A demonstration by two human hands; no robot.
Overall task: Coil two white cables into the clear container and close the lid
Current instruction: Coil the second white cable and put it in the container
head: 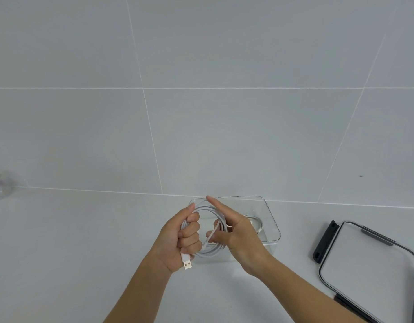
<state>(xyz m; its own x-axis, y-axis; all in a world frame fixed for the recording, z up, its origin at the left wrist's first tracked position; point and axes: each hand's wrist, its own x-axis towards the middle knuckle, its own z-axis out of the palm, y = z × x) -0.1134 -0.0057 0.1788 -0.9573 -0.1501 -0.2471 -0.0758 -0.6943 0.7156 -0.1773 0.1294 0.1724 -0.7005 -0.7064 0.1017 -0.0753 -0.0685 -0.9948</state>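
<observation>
Cable coil [211,251] in left hand [178,238] and right hand [238,234]; second cable [256,221] inside container [274,229]

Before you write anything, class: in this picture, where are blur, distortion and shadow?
Head view: soft, even light, only faint shadows; the grout lines bow and splay, a wide-angle effect; a glassy object at the left edge is blurred; the coiled white cable is sharp.

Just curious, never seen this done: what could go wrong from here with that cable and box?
The coiled cable shows no tie; only the left hand and right hand hold it, so it may spring apart once released. Its USB plug sticks out below the fist and could snag the clear container rim. A second cable already lies inside, so the lid might not shut.
</observation>
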